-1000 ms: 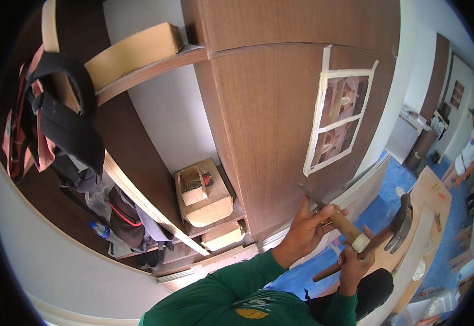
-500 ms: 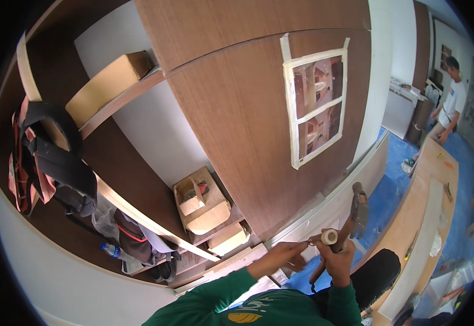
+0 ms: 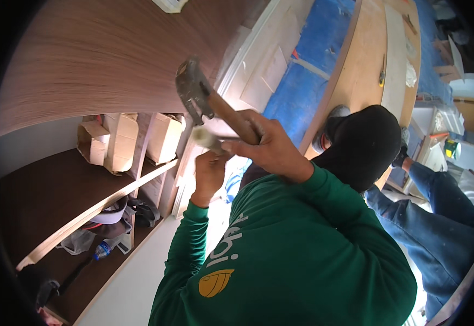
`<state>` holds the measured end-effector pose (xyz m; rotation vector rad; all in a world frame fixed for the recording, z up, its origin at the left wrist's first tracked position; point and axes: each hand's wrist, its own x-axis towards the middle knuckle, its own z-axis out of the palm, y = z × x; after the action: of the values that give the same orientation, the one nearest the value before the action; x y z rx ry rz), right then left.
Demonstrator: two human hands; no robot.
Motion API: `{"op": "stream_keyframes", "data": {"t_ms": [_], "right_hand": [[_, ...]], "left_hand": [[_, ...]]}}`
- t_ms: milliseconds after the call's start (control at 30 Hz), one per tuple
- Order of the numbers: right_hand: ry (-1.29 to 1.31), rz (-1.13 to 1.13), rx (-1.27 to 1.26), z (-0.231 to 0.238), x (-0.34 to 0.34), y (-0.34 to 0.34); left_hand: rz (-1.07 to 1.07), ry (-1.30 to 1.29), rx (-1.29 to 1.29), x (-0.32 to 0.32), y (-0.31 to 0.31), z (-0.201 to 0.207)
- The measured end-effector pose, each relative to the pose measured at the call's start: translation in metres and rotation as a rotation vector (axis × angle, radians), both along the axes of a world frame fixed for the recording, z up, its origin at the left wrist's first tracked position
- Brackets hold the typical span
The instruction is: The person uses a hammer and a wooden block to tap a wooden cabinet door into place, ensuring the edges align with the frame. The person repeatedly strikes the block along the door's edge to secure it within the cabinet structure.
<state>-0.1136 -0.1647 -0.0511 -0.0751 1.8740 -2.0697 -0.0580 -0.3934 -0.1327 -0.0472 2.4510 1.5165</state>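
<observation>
My right hand (image 3: 275,146) is wrapped round the wooden handle of a claw hammer (image 3: 228,117). The worn metal head points up and to the left. Just below it is a small cream roll (image 3: 207,138), which looks like tape and is slightly blurred. My left hand (image 3: 211,176) is closed at the underside of this roll, its fingertips partly hidden. The right thumb reaches to the roll too. Both hands are close together in front of my green sleeves and chest.
Shelves at left hold cardboard boxes (image 3: 121,142), a water bottle (image 3: 102,250) and bags. A brown wood panel (image 3: 112,60) rises above them. Right of my hands lies a long wooden board (image 3: 359,70) over blue floor sheeting (image 3: 302,98). Another person's jeans-clad legs (image 3: 438,244) are at lower right.
My view has swung downward and to the right. The hammer and roll stay in my hands; my left hand, earlier beside the roll, is now closed up against it.
</observation>
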Motion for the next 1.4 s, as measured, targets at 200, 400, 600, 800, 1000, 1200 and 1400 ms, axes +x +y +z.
{"op": "stream_keyframes", "data": {"t_ms": [200,400,600,800,1000,1200,1400], "right_hand": [[-0.312,-0.181,0.024,-0.012,0.002,0.028],[-0.243,-0.275,-0.051,-0.033,-0.004,0.040],[-0.147,-0.244,-0.044,-0.019,-0.006,0.027],[-0.008,-0.051,-0.123,0.012,-0.019,0.013],[0.063,-0.024,-0.243,0.025,-0.040,0.000],[0.100,0.122,-0.225,0.025,-0.085,0.026],[0.087,0.239,-0.017,0.017,-0.143,0.056]], "left_hand": [[0.497,-0.332,1.034,-0.009,-0.025,-0.001],[0.368,-0.211,1.204,-0.040,-0.016,0.054],[0.236,-0.049,1.186,-0.056,-0.012,0.088],[0.299,0.058,1.169,-0.069,0.000,0.109],[0.281,0.172,1.140,-0.081,0.017,0.115],[0.355,0.268,1.147,-0.100,0.048,0.112],[0.618,0.397,0.827,-0.124,0.093,0.082]]}}
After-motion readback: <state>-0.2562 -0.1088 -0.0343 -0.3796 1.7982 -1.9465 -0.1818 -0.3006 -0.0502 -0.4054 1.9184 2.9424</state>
